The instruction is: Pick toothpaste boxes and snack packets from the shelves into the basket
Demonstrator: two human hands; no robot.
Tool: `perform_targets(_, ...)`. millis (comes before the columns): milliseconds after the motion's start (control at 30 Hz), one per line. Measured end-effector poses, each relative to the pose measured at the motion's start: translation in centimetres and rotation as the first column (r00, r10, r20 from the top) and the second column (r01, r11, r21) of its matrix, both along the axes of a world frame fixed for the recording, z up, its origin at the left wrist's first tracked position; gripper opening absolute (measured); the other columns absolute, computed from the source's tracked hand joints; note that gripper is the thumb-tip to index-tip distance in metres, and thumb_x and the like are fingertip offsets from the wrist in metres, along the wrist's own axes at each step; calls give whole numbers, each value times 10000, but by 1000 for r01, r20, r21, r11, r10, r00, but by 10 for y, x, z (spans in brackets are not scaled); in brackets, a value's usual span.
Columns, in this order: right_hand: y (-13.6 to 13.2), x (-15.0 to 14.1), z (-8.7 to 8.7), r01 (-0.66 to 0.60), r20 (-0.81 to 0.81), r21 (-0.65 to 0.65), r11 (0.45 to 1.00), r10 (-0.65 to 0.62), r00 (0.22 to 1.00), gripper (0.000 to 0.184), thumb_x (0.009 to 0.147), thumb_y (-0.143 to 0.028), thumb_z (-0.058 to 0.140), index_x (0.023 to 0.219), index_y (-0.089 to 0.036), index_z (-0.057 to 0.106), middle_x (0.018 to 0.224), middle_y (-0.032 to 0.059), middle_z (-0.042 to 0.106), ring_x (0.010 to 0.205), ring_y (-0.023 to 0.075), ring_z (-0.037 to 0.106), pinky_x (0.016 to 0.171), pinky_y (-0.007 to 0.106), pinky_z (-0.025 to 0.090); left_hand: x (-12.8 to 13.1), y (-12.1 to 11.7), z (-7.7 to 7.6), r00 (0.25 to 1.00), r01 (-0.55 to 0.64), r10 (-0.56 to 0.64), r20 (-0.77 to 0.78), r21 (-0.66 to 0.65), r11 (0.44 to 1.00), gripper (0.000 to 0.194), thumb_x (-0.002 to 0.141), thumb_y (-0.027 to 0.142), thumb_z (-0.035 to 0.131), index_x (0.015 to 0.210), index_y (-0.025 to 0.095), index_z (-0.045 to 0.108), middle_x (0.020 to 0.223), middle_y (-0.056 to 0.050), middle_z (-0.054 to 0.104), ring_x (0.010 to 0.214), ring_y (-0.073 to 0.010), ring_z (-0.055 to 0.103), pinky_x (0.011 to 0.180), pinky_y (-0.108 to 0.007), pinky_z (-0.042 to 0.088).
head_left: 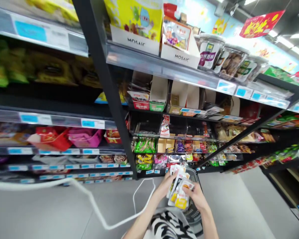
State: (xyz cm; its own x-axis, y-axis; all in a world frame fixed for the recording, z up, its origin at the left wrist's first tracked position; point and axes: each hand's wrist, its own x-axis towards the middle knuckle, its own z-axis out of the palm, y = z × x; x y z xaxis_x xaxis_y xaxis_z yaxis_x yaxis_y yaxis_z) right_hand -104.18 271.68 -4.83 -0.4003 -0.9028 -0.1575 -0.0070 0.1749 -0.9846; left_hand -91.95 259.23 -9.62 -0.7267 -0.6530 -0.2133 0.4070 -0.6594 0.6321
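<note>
My left hand (166,186) is closed around the left side of several white snack packets (179,186), fanned out over one another. Some of the packets carry yellow patches, and their print is too small to read. On the other side my right hand (197,196) pinches the front packet, thumb on top. Behind and beneath the packets is a dark grey shopping basket (194,217), partly hidden by my hands and clothing. My patterned top shows at the bottom middle.
Store shelves (164,68) rise before me with boxed snacks, clear plastic jars (230,61) and small colourful packets (145,145). A dark post (112,86) divides the shelving. A white cable (89,196) crosses the lower left above the grey floor (229,205).
</note>
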Motion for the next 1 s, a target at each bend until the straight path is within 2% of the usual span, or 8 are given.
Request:
perform_targets(133,14,0,-11,86,110,-21,996,-83,990,446,587,-444,955,838,-119,781,835,113,776,723,253,703,719,348,561,2,6,-9,996,55,-57,63,37,998,631,494,458,971,1004,172,733,1003,-123,803,1033,-365,738,948,-457,561)
perform_targets(333,27,0,-31,346,379,-82,935,-292,878,502,529,-436,979,910,-185,769,965,126,788,892,305,749,874,435,583,-8,20,-10,996,84,-82,-27,54,995,726,545,433,949,1223,319,714,1145,-113,783,1186,-392,683,1048,-515,522)
perform_targets(433,32,-7,-30,438,437,-109,892,-353,827,502,509,-455,978,885,-211,752,1003,122,788,941,309,752,910,437,578,-22,21,-9,1000,19,-20,5,157,987,718,576,418,935,1244,318,692,1107,-117,789,1184,-383,687,1047,-527,525)
perform_targets(567,44,-18,-19,543,353,-108,833,-479,804,528,434,-496,978,792,-196,732,882,110,786,865,312,751,855,427,589,-48,19,2,996,-84,85,4,203,976,747,579,366,942,1262,287,649,1102,-90,791,1178,-357,696,1023,-486,545)
perform_targets(667,46,-22,-10,562,224,-127,818,-528,819,488,449,-495,962,764,-187,750,815,95,777,821,312,740,791,400,595,-73,24,19,987,-161,163,-14,97,982,695,630,419,924,1251,294,638,1280,-85,731,1275,-330,639,1069,-427,512)
perform_targets(800,39,-34,0,500,154,-148,853,-480,864,477,487,-526,934,772,-174,785,867,121,791,822,328,741,785,404,606,-101,31,48,971,-224,233,48,-136,965,711,678,585,857,1265,252,631,1390,-119,663,1367,-335,554,1132,-403,439)
perform_targets(867,37,-45,4,508,150,-137,850,-489,859,504,480,-542,933,792,-170,796,883,130,794,821,336,742,777,412,614,-106,28,63,982,-161,180,55,-252,954,704,682,610,841,1235,216,654,1363,-139,676,1340,-351,566,1138,-422,422)
perform_targets(1000,40,-65,12,511,133,-156,845,-495,859,523,455,-545,944,791,-170,803,877,137,795,856,358,743,781,415,621,-95,12,87,997,76,-64,43,-417,906,647,638,501,903,1165,181,705,1220,-144,745,1199,-364,646,1079,-465,460)
